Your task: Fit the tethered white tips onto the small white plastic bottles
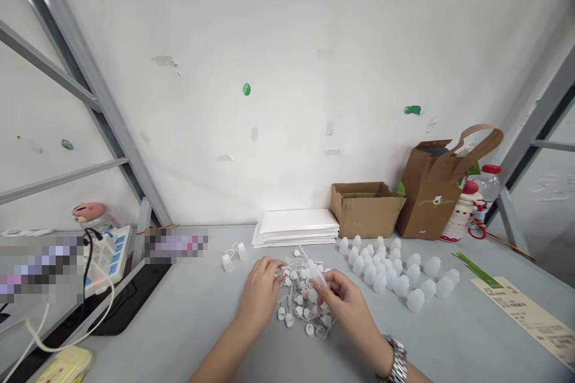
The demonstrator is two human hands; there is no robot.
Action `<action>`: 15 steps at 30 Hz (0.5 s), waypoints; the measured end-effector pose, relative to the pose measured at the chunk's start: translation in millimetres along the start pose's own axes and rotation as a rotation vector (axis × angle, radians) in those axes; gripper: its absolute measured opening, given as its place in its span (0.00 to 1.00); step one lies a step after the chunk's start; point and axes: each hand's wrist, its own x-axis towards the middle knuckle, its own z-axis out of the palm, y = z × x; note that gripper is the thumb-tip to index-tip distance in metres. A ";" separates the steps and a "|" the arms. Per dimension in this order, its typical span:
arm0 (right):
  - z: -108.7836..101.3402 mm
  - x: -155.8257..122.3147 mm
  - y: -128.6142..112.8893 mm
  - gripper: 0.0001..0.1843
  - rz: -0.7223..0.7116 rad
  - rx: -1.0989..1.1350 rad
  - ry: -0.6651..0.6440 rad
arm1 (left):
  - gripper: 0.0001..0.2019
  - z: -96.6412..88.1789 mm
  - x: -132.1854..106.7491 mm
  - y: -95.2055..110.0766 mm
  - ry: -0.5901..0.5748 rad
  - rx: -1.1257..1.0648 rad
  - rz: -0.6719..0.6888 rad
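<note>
Small white caps [299, 302], many with thin loops attached, lie in a loose pile on the grey table [188, 317], near the middle and between both hands. Left hand [262, 287] palm-down on the pile's left edge, fingers curled onto the caps; cannot tell whether it pinches one. Right hand [348, 305] at the pile's right edge, thumb and fingers closed on a slim clear piece [315, 272] that slants up and to the left above the caps. Metal wristwatch [396, 359] on the right wrist. Two loose white pieces [233, 256] stand apart, left of the pile and a little farther off. Cluster of white bottles [395, 272] stands upright to the right of the pile, near it but apart. Stack of white sheets [296, 227] lies beyond the pile against the wall. Right of the stack: open cardboard box [366, 208], then a brown paper bag [426, 197] with its handle flopped over, then a red-and-white figure [462, 209] and a red-capped jar [487, 182] at the far right. Printed paper sheet [525, 314] lies flat at the near right, a green strip [476, 269] just beyond its far end. Far left: power strip [110, 254] with a plug and cable in it, pink toy [88, 211] behind it. Yellow object [67, 365] at the near left corner, too cut off to identify.
</note>
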 end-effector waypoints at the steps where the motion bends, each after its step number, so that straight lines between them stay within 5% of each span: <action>1: 0.0 0.1 0.5 0.17 -0.001 -0.001 0.003 | 0.07 1.5 -1.3 -2.4 -0.025 0.013 0.030; 6: 1.2 -0.7 0.0 0.17 0.007 0.001 -0.019 | 0.12 10.3 -3.5 -10.9 -0.128 0.152 0.115; 15: 6.9 -3.7 -1.5 0.14 0.012 -0.009 -0.046 | 0.10 25.8 2.0 -24.1 -0.079 0.486 0.270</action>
